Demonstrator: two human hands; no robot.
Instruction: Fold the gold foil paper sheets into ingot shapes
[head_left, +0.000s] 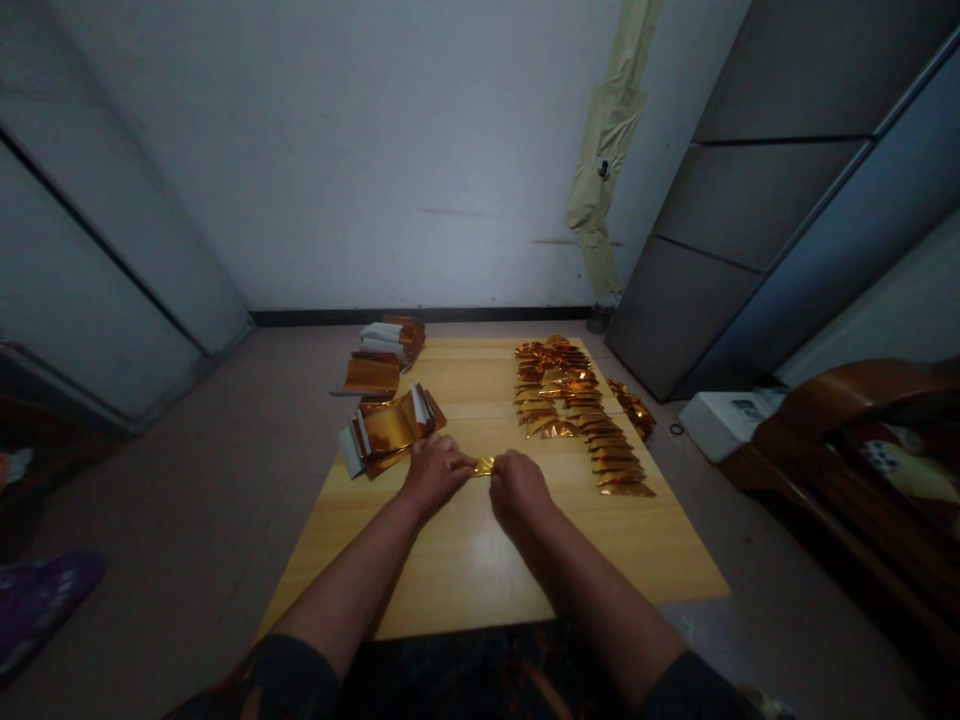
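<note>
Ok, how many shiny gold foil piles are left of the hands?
3: a gold-and-white foil stack beside the left hand, a flat gold foil pile behind it, a white-and-gold foil stack farthest back.

Your left hand (pixel 437 474) and right hand (pixel 519 487) hide most of the gold foil piece (pixel 484 465) between them, so only a small bright scrap shows and you can't make out its shape or folds. The rows of gold foil packets (pixel 570 400) are too small and glinting for you to tell their edges apart, and the dark panel (pixel 747 408) on the white box (pixel 712 425) is too small to read. The picture's edges cut off the purple fabric (pixel 41 610) on your left, the curved wooden furniture (pixel 847 440) on your right, and your dark sleeves (pixel 292 680) below.
</note>
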